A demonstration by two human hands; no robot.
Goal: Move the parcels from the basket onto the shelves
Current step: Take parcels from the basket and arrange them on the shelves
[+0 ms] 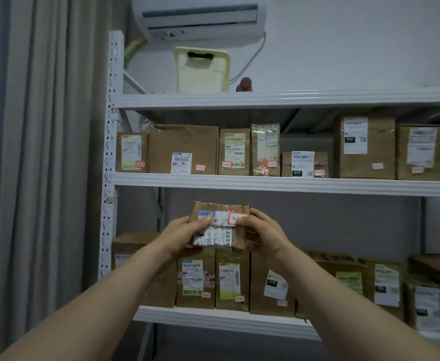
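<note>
Left hand and right hand, fingers curled, grip small cardboard parcel by its ends before shelves; likely light, stiff, crushable.

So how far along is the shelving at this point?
Done: labelled parcels already line the middle shelf and the lower shelf. In hand: the left hand and right hand grip one small parcel, held up in front of the lower row, not yet set down. Left: placing it; the basket is out of view, so the remaining count cannot be told.
</note>
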